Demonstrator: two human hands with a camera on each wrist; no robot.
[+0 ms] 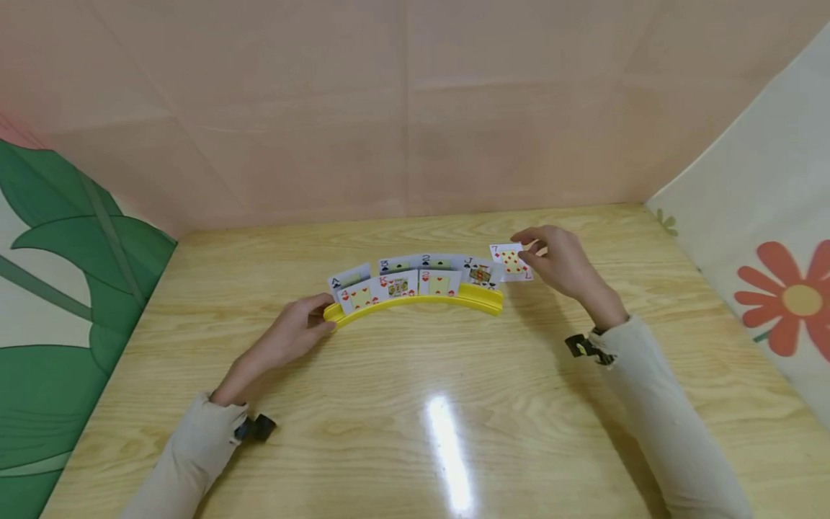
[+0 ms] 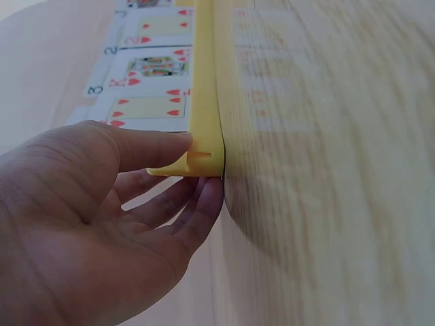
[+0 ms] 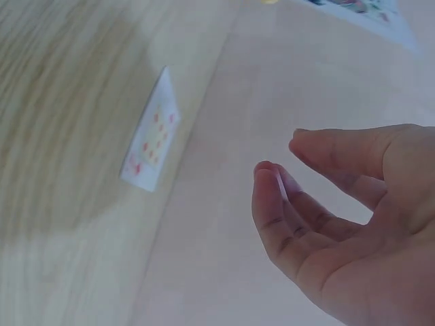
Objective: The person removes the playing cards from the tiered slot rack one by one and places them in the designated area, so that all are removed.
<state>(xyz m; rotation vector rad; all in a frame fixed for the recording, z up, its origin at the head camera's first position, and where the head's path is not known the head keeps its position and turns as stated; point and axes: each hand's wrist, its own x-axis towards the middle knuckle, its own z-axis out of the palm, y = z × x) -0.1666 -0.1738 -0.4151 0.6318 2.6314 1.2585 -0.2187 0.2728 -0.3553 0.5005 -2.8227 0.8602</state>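
Note:
A curved yellow card holder (image 1: 415, 301) stands on the table with playing cards upright in two rows. My left hand (image 1: 295, 331) pinches its left end, thumb on the front and fingers behind. The front row has a four of hearts (image 1: 359, 295), a king of hearts (image 1: 398, 286) and a two of hearts (image 1: 439, 283). Behind them are black-suited cards, with a jack (image 1: 480, 274) at the right. A seven of diamonds (image 3: 151, 136) lies on the table beyond the holder's right end. My right hand (image 1: 559, 261) hovers over it, thumb and fingers parted and holding nothing.
The wooden table (image 1: 363, 404) meets a pinkish cloth backdrop (image 1: 402, 130) just behind the cards. Printed panels flank it, with green leaves (image 1: 58, 288) at left and a red flower (image 1: 802, 299) at right.

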